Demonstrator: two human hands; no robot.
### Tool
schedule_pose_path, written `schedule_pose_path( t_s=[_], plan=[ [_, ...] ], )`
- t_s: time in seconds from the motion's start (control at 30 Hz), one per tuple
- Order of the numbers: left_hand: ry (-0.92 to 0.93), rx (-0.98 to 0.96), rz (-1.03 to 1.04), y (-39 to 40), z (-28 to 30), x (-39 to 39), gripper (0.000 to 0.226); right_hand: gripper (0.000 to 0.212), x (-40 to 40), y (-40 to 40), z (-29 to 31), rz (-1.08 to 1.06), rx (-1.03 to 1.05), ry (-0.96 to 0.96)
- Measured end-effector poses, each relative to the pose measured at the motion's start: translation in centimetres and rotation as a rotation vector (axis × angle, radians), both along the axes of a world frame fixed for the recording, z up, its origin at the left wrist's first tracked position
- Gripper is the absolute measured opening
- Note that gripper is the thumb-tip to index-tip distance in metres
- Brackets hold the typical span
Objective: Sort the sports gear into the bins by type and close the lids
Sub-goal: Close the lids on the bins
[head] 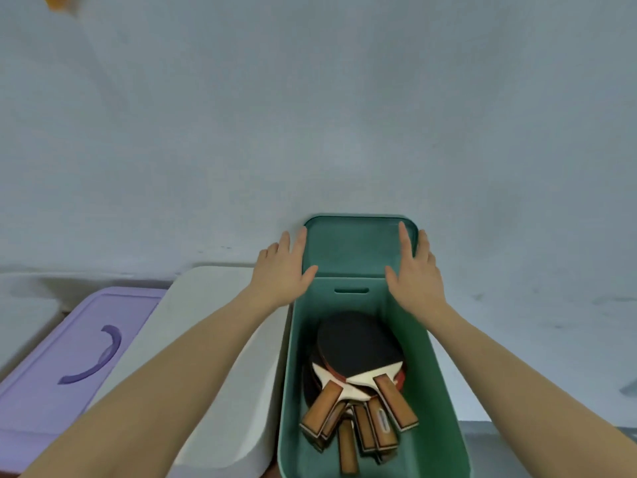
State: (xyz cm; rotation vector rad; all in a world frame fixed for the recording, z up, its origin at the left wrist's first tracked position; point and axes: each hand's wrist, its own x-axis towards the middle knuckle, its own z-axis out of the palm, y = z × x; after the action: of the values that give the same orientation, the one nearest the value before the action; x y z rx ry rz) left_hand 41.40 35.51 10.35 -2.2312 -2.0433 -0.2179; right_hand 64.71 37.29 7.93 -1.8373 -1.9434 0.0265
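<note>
A green bin (448, 401) stands open in front of me with several table tennis paddles (358, 353) stacked inside, handles toward me. Its green lid (355, 246) stands upright against the wall behind the bin. My left hand (282, 270) touches the lid's left edge with straight fingers and its thumb on the lid's face. My right hand (417, 274) touches the lid's right edge the same way.
A white bin (220, 339) with its lid shut sits left of the green one. Further left is a purple bin (69, 357) with a shut lid and a curved handle. A pale wall rises directly behind the bins.
</note>
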Motion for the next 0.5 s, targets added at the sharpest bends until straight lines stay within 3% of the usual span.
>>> schedule_pose_path(
  t_s=[0.23,0.5],
  plan=[
    [-0.066,0.005,0.028,2.9,0.3,2.0,0.073,0.082,0.3,2.7,-0.6,0.016,0.034,0.172],
    [-0.577,0.037,0.014,2.4,0.6,2.5,0.066,0.079,0.4,2.8,-0.6,0.094,0.079,0.389]
  ],
)
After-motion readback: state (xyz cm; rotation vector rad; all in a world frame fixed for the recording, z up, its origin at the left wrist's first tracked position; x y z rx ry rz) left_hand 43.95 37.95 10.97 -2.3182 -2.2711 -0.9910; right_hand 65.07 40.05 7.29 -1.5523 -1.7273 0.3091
